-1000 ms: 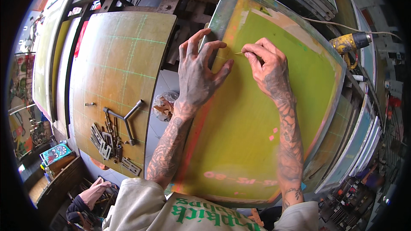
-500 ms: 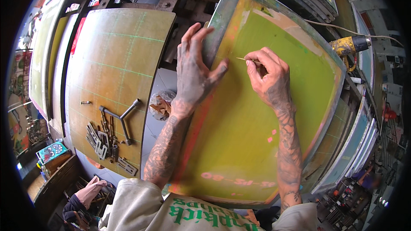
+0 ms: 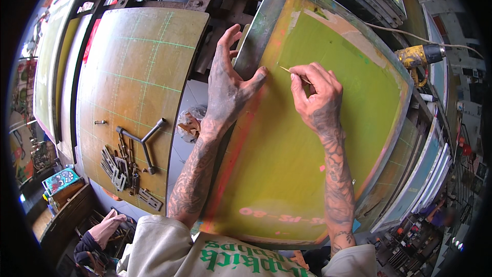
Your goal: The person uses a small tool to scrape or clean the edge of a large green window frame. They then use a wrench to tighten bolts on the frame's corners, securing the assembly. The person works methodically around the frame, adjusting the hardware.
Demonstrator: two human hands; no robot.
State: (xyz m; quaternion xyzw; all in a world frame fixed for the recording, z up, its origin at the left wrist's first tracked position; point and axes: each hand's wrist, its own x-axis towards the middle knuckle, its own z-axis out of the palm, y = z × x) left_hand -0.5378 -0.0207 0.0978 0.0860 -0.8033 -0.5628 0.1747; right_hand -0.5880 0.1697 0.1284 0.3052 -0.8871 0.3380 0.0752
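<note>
The right hand (image 3: 319,96) pinches a thin stick (image 3: 285,69) over the upper left part of the green screen (image 3: 287,149), so small, soft pokes would be best, while the left hand (image 3: 225,91), loose and spread, could steady the frame (image 3: 262,26).

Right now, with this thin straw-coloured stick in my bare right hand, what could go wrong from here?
The thin straw-coloured stick might slip and scratch the flat yellow-green framed screen, since your bare right hand holds it close to that surface. Your open bare left hand, near the screen's left edge, could nudge it.
</note>
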